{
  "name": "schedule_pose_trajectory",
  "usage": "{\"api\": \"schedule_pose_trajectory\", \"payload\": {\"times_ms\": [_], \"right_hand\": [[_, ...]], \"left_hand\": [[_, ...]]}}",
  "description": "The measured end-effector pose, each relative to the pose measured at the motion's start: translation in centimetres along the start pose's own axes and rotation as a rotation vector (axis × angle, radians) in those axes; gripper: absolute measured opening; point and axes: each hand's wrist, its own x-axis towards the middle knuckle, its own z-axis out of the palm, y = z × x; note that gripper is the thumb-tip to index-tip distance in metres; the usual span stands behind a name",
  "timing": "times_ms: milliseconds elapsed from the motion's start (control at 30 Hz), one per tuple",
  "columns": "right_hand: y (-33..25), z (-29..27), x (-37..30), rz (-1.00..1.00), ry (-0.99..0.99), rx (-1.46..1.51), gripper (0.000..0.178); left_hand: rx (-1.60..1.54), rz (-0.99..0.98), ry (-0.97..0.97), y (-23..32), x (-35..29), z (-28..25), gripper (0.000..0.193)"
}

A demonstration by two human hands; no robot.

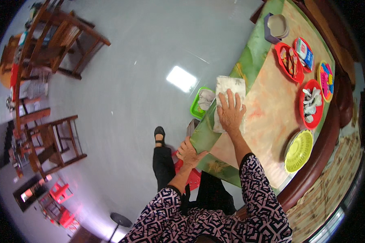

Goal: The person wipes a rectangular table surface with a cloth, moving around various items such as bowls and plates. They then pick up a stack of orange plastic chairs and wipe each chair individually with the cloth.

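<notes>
My right hand (231, 113) lies flat on a folded, stained white cloth (230, 83), its fingers spread. The cloth rests on the table (255, 133), along its left side, over the green border and the beige marbled middle. At the table's near left corner, my left hand (187, 154) clasps the edge, thumb apart over the top and fingers on the outer side. Just left of the cloth, below the tabletop, a bright green basket (195, 106) holds a crumpled greyish cloth (206, 99).
Along the table's far and right sides stand a grey-purple box (268, 30), red baskets (299, 75) of packets, a red basket (319, 114) of white spoons, colourful pieces (326, 82) and a yellow basket (299, 152). A red stool (194, 179) is beneath. Wooden chairs (52, 146) stand left.
</notes>
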Motion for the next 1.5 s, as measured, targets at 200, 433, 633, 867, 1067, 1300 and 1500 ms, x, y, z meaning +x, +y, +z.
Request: {"api": "schedule_pose_trajectory", "payload": {"times_ms": [200,433,633,867,1067,1300,1500], "right_hand": [[-6.9,0.1,-6.3,0.391,-0.081,-0.063,0.059],[-10.9,0.8,-9.0,0.533,-0.053,-0.174,0.066],[-10.8,0.8,-8.8,0.552,-0.065,-0.169,0.065],[-10.6,0.9,-8.5,0.574,-0.089,-0.209,0.062],[-9.3,0.9,-6.0,0.696,-0.090,-0.177,0.061],[-4.7,1.0,-0.4,0.641,-0.070,-0.175,0.060],[0.5,0.7,5.2,0.691,-0.016,-0.132,0.057]], "left_hand": [[0.025,0.202,-0.078,-2.2,0.9,1.4,0.113],[-0.025,0.482,-0.471,-9.5,5.3,-1.6,0.079],[-0.187,0.572,-0.353,-12.5,7.1,-4.4,0.055],[-0.210,0.692,-0.223,-16.9,11.6,-7.0,0.041],[-0.038,0.600,-0.266,-16.5,12.8,-8.6,0.042],[-0.048,0.481,-0.332,-11.2,13.9,-10.8,0.039],[-0.023,0.578,-0.358,-5.5,15.1,-11.8,0.038]]}}
